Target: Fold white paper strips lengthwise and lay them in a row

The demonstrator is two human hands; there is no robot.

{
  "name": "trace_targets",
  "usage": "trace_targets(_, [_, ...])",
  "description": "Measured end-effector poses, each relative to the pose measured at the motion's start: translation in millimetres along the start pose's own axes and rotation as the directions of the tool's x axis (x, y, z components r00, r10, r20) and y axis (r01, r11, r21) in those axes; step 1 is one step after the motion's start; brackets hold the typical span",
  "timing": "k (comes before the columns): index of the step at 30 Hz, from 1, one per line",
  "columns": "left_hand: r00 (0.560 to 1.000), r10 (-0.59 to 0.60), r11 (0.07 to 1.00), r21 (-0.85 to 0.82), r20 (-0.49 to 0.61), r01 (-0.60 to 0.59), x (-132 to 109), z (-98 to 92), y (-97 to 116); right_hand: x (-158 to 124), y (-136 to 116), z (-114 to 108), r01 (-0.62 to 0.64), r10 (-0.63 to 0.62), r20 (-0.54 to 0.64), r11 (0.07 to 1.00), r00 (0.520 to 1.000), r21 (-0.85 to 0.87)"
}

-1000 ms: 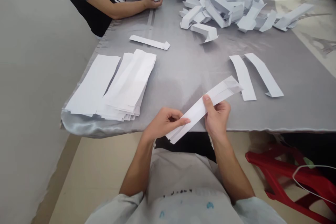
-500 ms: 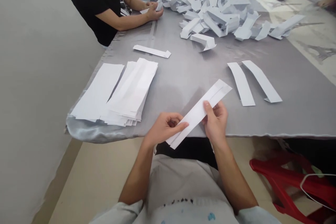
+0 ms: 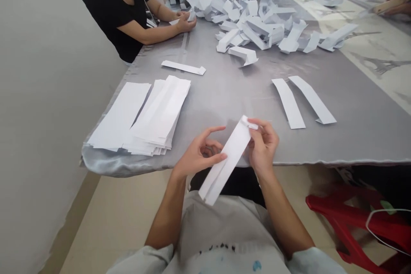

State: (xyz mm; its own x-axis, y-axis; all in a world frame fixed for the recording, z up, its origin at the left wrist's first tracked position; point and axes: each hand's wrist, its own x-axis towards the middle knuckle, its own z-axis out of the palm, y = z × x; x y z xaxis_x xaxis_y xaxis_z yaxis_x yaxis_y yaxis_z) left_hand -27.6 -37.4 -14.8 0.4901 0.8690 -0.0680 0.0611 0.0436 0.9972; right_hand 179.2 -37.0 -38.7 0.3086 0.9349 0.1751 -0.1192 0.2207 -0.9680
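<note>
A folded white paper strip (image 3: 228, 160) slants between my hands at the table's near edge, its lower end over my lap. My left hand (image 3: 202, 152) holds its left side, thumb on top and index finger stretched away from the paper. At the upper end, my right hand (image 3: 263, 145) pinches a short part that is bent over. Two folded paper strips (image 3: 290, 105) lie to the right of my hands. On the left are a stack of white paper sheets (image 3: 157, 115) and, beside it, more flat sheets (image 3: 120, 115). One narrow folded strip (image 3: 183, 67) lies beyond them.
A large heap of folded white papers (image 3: 253, 21) covers the far middle of the grey-covered table (image 3: 231, 90). A person in black (image 3: 112, 13) handles paper at the far left. Other people sit at the far side. A red stool (image 3: 340, 231) stands at lower right.
The strip has turned steeper and slid lower toward my lap. Its upper end is now bent over under my right fingers. My left index finger has lifted off. The view has shifted slightly.
</note>
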Motion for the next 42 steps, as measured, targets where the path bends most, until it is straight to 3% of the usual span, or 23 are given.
trace_targets(5, [0.998,0.053,0.987,-0.152,-0.040,-0.058,2.1,0.0,-3.8,-13.2,-3.7,3.6,-0.061,0.060,0.215,0.998,0.975,-0.002])
trace_targets(13, [0.980,-0.011,0.990,-0.143,-0.197,-0.018,4.2,3.1,-3.1,-24.7,-10.9,19.9,-0.213,0.194,0.426,0.977,0.883,-0.004])
trace_targets(24, [0.978,0.049,0.998,-0.028,-0.204,-0.056,2.1,0.6,-1.1,-7.6,-20.7,13.1,-0.296,0.364,0.478,0.931,0.799,-0.214])
trace_targets(31, [0.967,0.053,0.999,0.002,-0.248,-0.054,2.4,0.6,-2.4,11.2,-35.9,5.9,-0.292,0.482,0.590,0.872,0.648,-0.392])
trace_targets(42, [0.972,-0.008,0.993,-0.120,-0.237,-0.021,6.0,1.8,-5.4,19.5,-43.3,6.9,-0.264,0.474,0.633,0.877,0.612,-0.402])
